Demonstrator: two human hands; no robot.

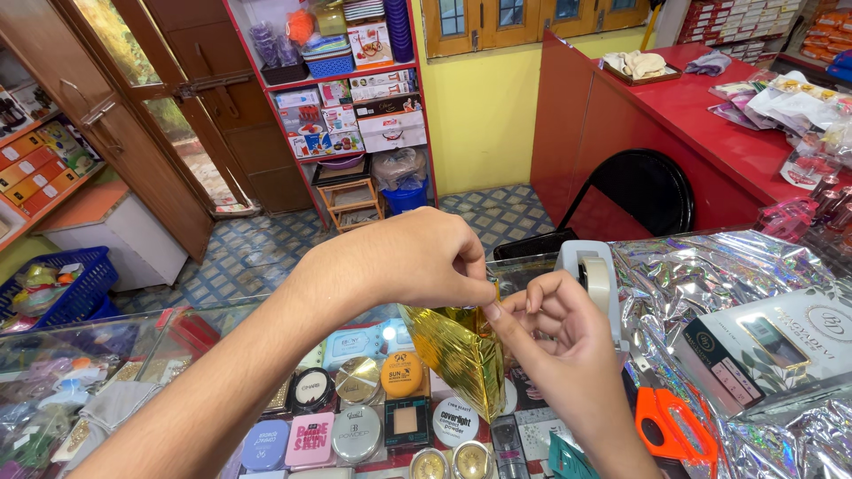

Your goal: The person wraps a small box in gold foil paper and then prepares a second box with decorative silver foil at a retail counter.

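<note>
Over a glass counter point(133, 341) of compacts point(357, 434), both hands pinched a gold foil packet point(454, 350): left point(417, 257) gripping, right point(541, 324) seemingly pressing tape, needing smoothing next.

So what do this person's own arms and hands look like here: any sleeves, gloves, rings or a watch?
Both the left hand and the right hand are bare, with no gloves. No ring, watch or bracelet shows on the sides that face the camera. The left forearm is uncovered along all that is in view, with no sleeve edge visible. The right wrist is bare too. Fingernails look short and unpainted.
</note>
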